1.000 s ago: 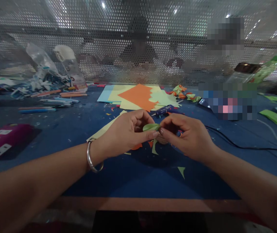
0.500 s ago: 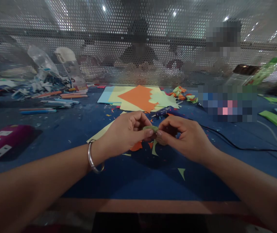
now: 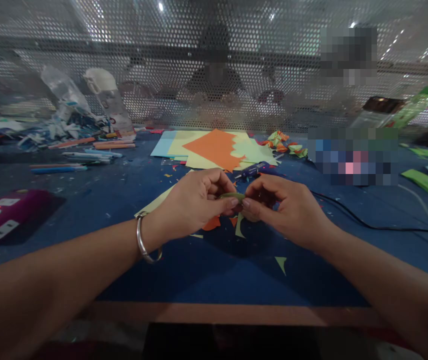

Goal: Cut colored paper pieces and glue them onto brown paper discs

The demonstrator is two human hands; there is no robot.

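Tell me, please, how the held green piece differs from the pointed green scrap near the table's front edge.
The held piece is pinched by the left grip and right grip; the scrap lies loose on the table. The held piece is partly hidden, whereas the scrap shows whole. The held piece looks darker, the scrap paler. Both are green.

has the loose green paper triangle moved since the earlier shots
No: the green triangle lies in the same spot relative to the table's front edge.

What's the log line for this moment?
left hand: pinching green piece; right hand: pinching same piece; orange sheet: lying beyond hands
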